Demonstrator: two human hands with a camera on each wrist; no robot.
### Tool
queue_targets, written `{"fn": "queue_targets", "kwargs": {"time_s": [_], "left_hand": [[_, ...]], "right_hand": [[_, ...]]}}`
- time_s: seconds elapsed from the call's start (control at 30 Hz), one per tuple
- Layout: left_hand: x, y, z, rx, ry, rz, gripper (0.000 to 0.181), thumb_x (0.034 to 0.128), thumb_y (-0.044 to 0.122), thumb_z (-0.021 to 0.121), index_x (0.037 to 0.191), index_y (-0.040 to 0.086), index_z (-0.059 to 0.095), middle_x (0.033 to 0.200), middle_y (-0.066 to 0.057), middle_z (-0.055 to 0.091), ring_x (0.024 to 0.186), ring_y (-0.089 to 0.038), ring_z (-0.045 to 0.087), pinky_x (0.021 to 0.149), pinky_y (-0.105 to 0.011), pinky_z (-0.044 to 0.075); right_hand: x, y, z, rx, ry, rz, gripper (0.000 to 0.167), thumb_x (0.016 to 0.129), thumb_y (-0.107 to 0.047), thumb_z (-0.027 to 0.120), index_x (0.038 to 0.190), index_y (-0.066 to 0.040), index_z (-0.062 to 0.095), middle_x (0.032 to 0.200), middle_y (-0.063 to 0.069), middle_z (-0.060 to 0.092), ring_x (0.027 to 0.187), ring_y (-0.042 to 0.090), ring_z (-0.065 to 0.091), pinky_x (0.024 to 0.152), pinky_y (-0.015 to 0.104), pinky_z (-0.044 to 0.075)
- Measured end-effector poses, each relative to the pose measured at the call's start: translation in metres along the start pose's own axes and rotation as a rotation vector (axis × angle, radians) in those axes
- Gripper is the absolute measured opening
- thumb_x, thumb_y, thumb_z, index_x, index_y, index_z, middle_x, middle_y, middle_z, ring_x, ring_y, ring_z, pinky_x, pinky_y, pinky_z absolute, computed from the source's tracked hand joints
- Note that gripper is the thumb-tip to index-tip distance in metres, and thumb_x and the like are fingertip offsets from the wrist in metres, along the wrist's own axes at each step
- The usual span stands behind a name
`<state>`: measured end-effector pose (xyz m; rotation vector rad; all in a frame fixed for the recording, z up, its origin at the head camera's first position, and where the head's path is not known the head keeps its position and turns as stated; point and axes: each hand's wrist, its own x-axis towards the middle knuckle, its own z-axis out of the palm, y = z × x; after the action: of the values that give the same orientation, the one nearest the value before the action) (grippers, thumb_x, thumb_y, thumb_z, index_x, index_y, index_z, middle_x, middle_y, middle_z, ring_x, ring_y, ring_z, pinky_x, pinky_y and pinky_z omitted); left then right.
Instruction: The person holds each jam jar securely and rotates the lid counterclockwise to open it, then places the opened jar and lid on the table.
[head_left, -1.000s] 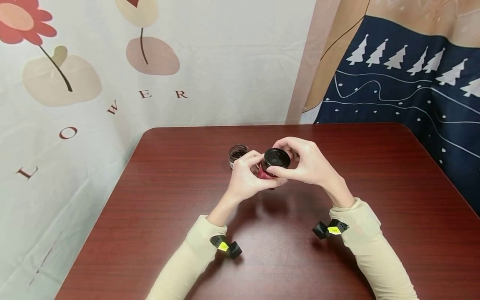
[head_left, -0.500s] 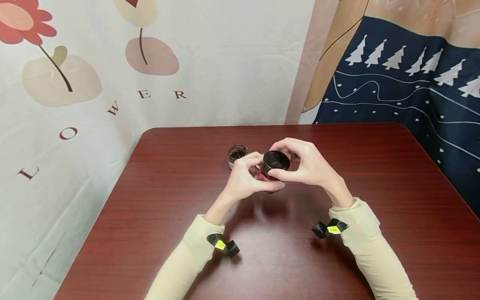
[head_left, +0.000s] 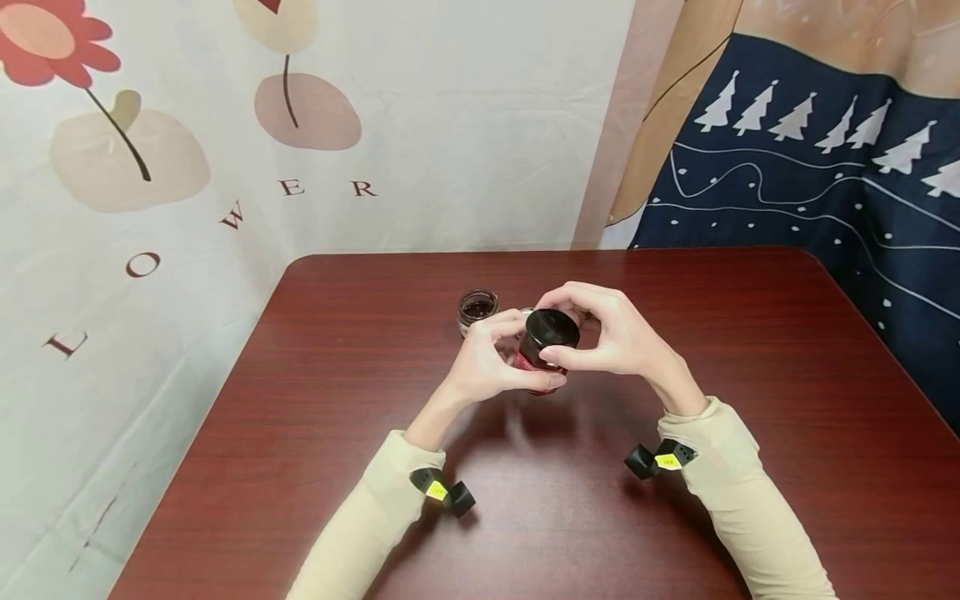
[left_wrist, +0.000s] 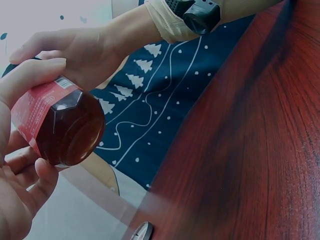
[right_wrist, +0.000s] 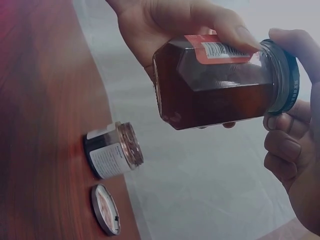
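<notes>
A glass jar [right_wrist: 215, 90] with dark amber-brown contents and a red label is held in the air above the table. My left hand [head_left: 480, 362] grips its body, thumb on the near side. The black lid [head_left: 552, 328] sits on the jar's neck, and my right hand [head_left: 622, 333] holds its rim between thumb and fingers. In the right wrist view the jar lies tilted on its side with the lid at right. The left wrist view shows the jar's base [left_wrist: 75, 135] facing the camera.
A second, open jar [right_wrist: 110, 155] with dark contents and a white label stands on the table [head_left: 360, 375] beyond my left hand. Beside it lies a loose lid [right_wrist: 106, 210]. A flower-printed curtain [head_left: 465, 125] hangs behind the table.
Both hands and the jar have come slightly lower and nearer to me. The lid's top has tilted a little, showing more of its side. The grips stay the same.
</notes>
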<state>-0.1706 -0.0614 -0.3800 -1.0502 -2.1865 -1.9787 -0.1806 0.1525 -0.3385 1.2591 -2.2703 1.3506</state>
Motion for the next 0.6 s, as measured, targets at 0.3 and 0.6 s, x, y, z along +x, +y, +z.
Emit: {"fn": "queue_targets", "kwargs": {"time_s": [0.3, 0.6], "left_hand": [[0.0014, 0.0003, -0.004, -0.035, -0.094, 0.056, 0.046, 0.0671, 0.004, 0.093, 0.109, 0.008, 0.074, 0.103, -0.001, 0.07, 0.082, -0.021, 0.06, 0.057, -0.03, 0.047], [-0.0008, -0.0012, -0.0036, -0.033, -0.104, 0.058, 0.045, 0.0677, 0.005, 0.093, 0.108, 0.008, 0.074, 0.105, -0.002, 0.067, 0.073, -0.019, 0.06, 0.055, -0.028, 0.046]], "right_hand": [[-0.0011, 0.0019, -0.0007, 0.026, 0.001, -0.087, 0.042, 0.077, -0.012, 0.08, 0.116, -0.01, 0.067, 0.096, -0.008, 0.066, 0.076, 0.009, 0.055, 0.064, 0.024, 0.046], [-0.0013, 0.0006, -0.0016, 0.119, -0.003, -0.078, 0.04, 0.084, -0.01, 0.076, 0.122, -0.008, 0.064, 0.096, -0.003, 0.066, 0.073, 0.011, 0.055, 0.059, 0.026, 0.046]]}}
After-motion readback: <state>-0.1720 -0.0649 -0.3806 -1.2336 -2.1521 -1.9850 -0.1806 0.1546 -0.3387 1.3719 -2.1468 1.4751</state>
